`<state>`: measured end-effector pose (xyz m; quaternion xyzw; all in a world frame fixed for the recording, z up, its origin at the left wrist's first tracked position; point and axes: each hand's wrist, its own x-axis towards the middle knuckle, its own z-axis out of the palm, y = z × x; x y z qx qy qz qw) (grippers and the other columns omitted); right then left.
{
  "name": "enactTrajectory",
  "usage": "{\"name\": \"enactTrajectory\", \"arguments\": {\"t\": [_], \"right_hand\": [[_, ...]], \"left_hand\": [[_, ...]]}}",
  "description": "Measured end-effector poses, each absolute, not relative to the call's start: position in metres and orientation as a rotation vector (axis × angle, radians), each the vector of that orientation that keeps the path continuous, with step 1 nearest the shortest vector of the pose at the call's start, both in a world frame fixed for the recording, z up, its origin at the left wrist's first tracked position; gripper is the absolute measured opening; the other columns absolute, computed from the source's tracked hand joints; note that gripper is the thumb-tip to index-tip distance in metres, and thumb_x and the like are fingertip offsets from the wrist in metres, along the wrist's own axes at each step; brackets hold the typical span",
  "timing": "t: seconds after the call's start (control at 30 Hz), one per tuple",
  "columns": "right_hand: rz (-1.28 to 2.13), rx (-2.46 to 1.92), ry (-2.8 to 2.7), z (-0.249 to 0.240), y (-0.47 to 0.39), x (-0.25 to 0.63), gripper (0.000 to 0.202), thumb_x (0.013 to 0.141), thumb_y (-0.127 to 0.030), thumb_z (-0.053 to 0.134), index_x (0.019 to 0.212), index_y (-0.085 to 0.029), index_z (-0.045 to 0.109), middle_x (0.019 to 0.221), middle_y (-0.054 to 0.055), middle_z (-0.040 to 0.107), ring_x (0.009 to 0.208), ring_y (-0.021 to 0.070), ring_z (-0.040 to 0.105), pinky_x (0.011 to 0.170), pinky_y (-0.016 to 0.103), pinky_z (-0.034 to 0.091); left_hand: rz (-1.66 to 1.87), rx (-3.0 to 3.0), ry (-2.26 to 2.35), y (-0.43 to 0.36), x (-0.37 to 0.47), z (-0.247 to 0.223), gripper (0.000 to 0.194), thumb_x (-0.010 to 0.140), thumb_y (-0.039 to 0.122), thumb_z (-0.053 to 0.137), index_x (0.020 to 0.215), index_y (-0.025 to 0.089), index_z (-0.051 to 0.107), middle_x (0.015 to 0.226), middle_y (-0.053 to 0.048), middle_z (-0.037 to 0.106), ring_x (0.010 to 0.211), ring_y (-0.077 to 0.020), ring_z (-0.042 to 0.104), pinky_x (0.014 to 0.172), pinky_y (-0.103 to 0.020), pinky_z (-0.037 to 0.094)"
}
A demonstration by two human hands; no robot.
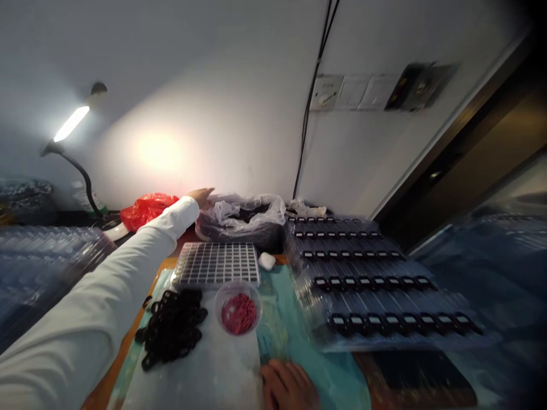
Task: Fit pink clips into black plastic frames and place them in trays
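My left hand [201,196] reaches far back to the wall, past the red plastic bag [149,209] and at the left edge of a clear plastic bag [222,213] with dark things inside. Its fingers are stretched out and nothing shows in them. My right hand [291,386] rests low on the green mat [280,319], its fingers curled together; whatever they may hold is hidden. Between the arms lie a pile of black loop-shaped parts [173,327] and a round clear tub [219,304] of small dark-pink pieces [239,314].
A white grid tray [216,263] stands behind the tub, beside a small white case [267,261]. Stacked clear trays [342,296] on the right carry rows of black framed parts. More clear trays [38,267] stand left. A lit lamp [72,123] and cables [314,80] are at the wall.
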<state>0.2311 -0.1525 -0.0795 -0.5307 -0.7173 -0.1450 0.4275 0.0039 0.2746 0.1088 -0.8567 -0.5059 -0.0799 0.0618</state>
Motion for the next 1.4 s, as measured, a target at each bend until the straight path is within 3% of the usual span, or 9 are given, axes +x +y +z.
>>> {"name": "enactTrajectory", "arguments": {"t": [0.07, 0.13, 0.23, 0.3, 0.47, 0.63, 0.9, 1.2, 1.4], "right_hand": [[-0.288, -1.344, -1.833, -0.074, -0.157, 0.231, 0.027, 0.085, -0.015, 0.042, 0.087, -0.024, 0.067, 0.076, 0.002, 0.068, 0.066, 0.0151, 0.059, 0.070, 0.028, 0.045], [-0.225, -1.364, -1.873, -0.066, -0.160, 0.231, 0.025, 0.087, -0.015, 0.043, 0.089, -0.022, 0.066, 0.078, 0.002, 0.068, 0.068, 0.0148, 0.058, 0.072, 0.028, 0.043], [-0.181, -1.385, -1.862, -0.059, -0.162, 0.230, 0.025, 0.088, -0.015, 0.042, 0.089, -0.022, 0.067, 0.078, 0.002, 0.068, 0.070, 0.0148, 0.058, 0.074, 0.028, 0.042], [-0.160, -1.401, -1.855, -0.056, -0.162, 0.229, 0.024, 0.089, -0.015, 0.044, 0.090, -0.022, 0.067, 0.079, 0.002, 0.068, 0.072, 0.0149, 0.058, 0.075, 0.029, 0.042], [-0.145, -1.400, -1.881, -0.055, -0.162, 0.229, 0.023, 0.086, -0.012, 0.047, 0.089, -0.021, 0.068, 0.080, 0.003, 0.068, 0.072, 0.0146, 0.057, 0.075, 0.029, 0.042], [-0.115, -1.438, -1.906, -0.054, -0.163, 0.228, 0.023, 0.086, -0.012, 0.047, 0.087, -0.021, 0.068, 0.080, 0.003, 0.067, 0.073, 0.0145, 0.056, 0.074, 0.029, 0.041], [-0.131, -1.437, -1.930, -0.051, -0.162, 0.227, 0.023, 0.083, -0.009, 0.047, 0.085, -0.020, 0.067, 0.079, 0.002, 0.067, 0.072, 0.0146, 0.056, 0.072, 0.028, 0.040], [-0.208, -1.474, -1.976, -0.053, -0.164, 0.228, 0.023, 0.082, -0.010, 0.048, 0.084, -0.020, 0.069, 0.080, 0.003, 0.067, 0.073, 0.0142, 0.057, 0.073, 0.028, 0.041], [-0.261, -1.463, -1.976, -0.058, -0.164, 0.228, 0.022, 0.082, -0.009, 0.049, 0.084, -0.020, 0.068, 0.082, 0.003, 0.069, 0.075, 0.0156, 0.059, 0.073, 0.029, 0.042]], "left_hand": [[-0.331, -2.615, -1.482, 0.260, 0.003, 0.105, 0.061, 0.087, 0.036, 0.053, 0.140, 0.010, 0.037, 0.142, -0.021, 0.044, 0.128, -0.0299, 0.045, 0.103, -0.040, 0.037], [-0.477, -2.629, -1.415, 0.238, -0.002, 0.100, 0.062, 0.091, 0.037, 0.044, 0.144, 0.009, 0.029, 0.149, -0.021, 0.033, 0.135, -0.0292, 0.035, 0.108, -0.044, 0.032], [-0.786, -2.780, -1.121, 0.192, -0.019, 0.087, 0.055, 0.092, 0.041, 0.044, 0.140, 0.014, 0.038, 0.142, -0.018, 0.043, 0.130, -0.0275, 0.043, 0.107, -0.044, 0.035], [-0.651, -2.958, -0.956, 0.159, -0.035, 0.073, 0.058, 0.088, 0.047, 0.051, 0.138, 0.019, 0.043, 0.142, -0.016, 0.045, 0.132, -0.0296, 0.042, 0.107, -0.045, 0.036], [-0.349, -3.085, -1.082, 0.102, -0.075, 0.033, 0.082, 0.081, 0.062, 0.054, 0.148, 0.024, 0.028, 0.154, -0.016, 0.030, 0.140, -0.0341, 0.028, 0.112, -0.052, 0.025], [-0.377, -3.009, -1.258, 0.084, -0.093, 0.008, 0.112, 0.063, 0.073, 0.064, 0.152, 0.022, 0.016, 0.156, -0.020, 0.020, 0.142, -0.0404, 0.021, 0.111, -0.056, 0.024], [-0.580, -2.899, -1.113, 0.070, -0.085, 0.005, 0.093, 0.071, 0.062, 0.065, 0.147, 0.021, 0.031, 0.149, -0.017, 0.038, 0.139, -0.0341, 0.032, 0.113, -0.051, 0.026], [-0.721, -2.853, -1.129, 0.069, -0.092, -0.004, 0.085, 0.067, 0.064, 0.068, 0.138, 0.022, 0.046, 0.143, -0.015, 0.048, 0.134, -0.0336, 0.040, 0.111, -0.051, 0.030], [-0.800, -2.830, -1.042, 0.066, -0.093, -0.004, 0.051, 0.075, 0.058, 0.065, 0.114, 0.026, 0.065, 0.129, -0.010, 0.061, 0.123, -0.0276, 0.053, 0.109, -0.048, 0.035]]}}
